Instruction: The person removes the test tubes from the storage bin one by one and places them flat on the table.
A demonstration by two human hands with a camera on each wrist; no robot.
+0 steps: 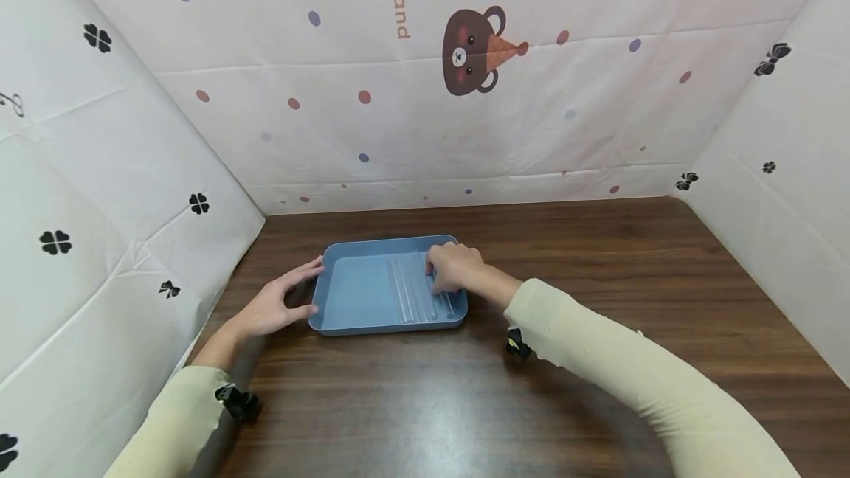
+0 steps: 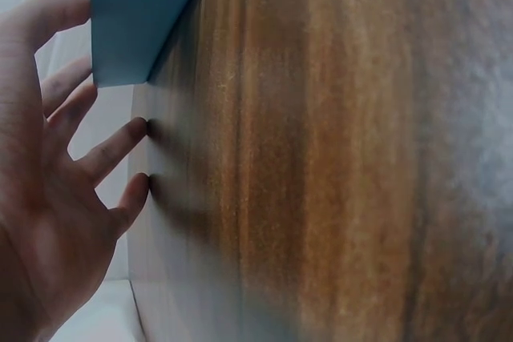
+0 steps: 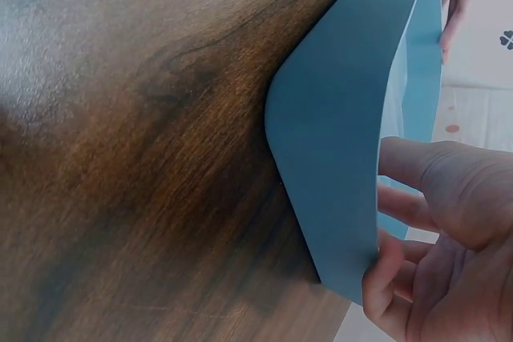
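A shallow blue tray (image 1: 358,330) lies on the table, and several clear thin rods (image 1: 403,293) rest side by side in its right half. My left hand (image 1: 268,308) is at the tray's left end, thumb and fingers spread and touching its rim. In the left wrist view, two fingertips of this left hand (image 2: 72,174) reach down by the tabletop. My right hand (image 1: 454,268) reaches over the right rim, its fingers bent down among the rightmost rods. The tray wall hides those fingertips in the right wrist view, so whether the right hand (image 3: 457,230) pinches a rod is not visible.
The tray stands on a dark brown wood-grain table (image 1: 412,404). A white patterned cloth (image 1: 398,124) rises behind the table and along both sides. Small black devices sit at the left wrist (image 1: 239,402) and right wrist (image 1: 518,344).
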